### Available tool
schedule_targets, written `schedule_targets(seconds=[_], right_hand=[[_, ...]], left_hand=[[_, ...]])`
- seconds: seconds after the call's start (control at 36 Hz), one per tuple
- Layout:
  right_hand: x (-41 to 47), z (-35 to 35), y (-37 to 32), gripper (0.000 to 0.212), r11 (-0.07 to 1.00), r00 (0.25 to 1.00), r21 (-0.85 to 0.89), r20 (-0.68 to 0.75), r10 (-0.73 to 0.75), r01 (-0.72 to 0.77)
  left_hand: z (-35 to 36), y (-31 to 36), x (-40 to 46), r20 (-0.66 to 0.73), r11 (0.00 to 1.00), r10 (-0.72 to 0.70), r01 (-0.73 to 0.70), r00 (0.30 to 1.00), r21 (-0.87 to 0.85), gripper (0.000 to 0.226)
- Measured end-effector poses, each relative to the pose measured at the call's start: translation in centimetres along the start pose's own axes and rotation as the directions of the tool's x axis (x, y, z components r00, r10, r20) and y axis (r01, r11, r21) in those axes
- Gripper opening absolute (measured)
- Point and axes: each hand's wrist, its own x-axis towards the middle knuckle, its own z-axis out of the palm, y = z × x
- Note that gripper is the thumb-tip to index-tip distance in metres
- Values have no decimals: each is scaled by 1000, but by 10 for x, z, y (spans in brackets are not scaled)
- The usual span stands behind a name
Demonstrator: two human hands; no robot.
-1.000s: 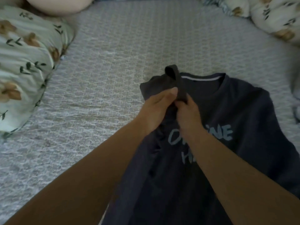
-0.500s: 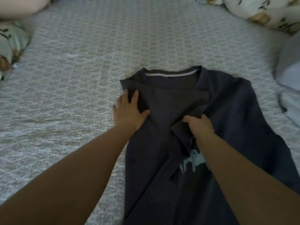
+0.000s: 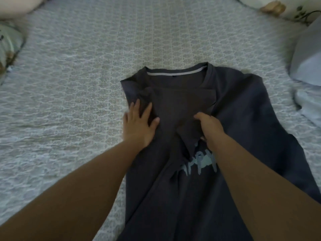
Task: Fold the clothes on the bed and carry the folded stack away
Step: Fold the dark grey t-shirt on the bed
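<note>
Pale quilted bedding (image 3: 86,84) with a fine lattice pattern covers the bed, and floral pillows sit at its far left (image 3: 8,49) and far right (image 3: 281,7) corners. Light blue fabric (image 3: 307,66) lies bunched at the right edge.

A dark grey T-shirt (image 3: 260,127) lies front up on the bed, its collar (image 3: 177,73) pointing away from the person, with a pale band inside the neckline. Its left side and sleeve (image 3: 180,105) are folded inward over the chest, partly covering light blue lettering (image 3: 199,164), which is too blurred to read.

The left hand (image 3: 139,126) lies flat on the folded edge near the shoulder, fingers spread and straight, pressing the cloth down. The right hand (image 3: 208,126) rests at the lower point of the folded sleeve with its fingers curled under; they appear to pinch the cloth, though the fingertips are hidden. Both bare forearms reach in from the bottom of the view.
</note>
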Motion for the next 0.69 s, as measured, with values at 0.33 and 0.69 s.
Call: schedule_targets(seconds=[0.33,0.69], right_hand=[[-109,-2,71,10,972,996,220,61,69,-81],[-279,26,185,47,837,770,87,452,450,-540]], left_hand=[[-18,-38,-189,74,966,-33,50,997,-252,49],[-78,-37,-346,269,970,-185,220,945,-107,14]])
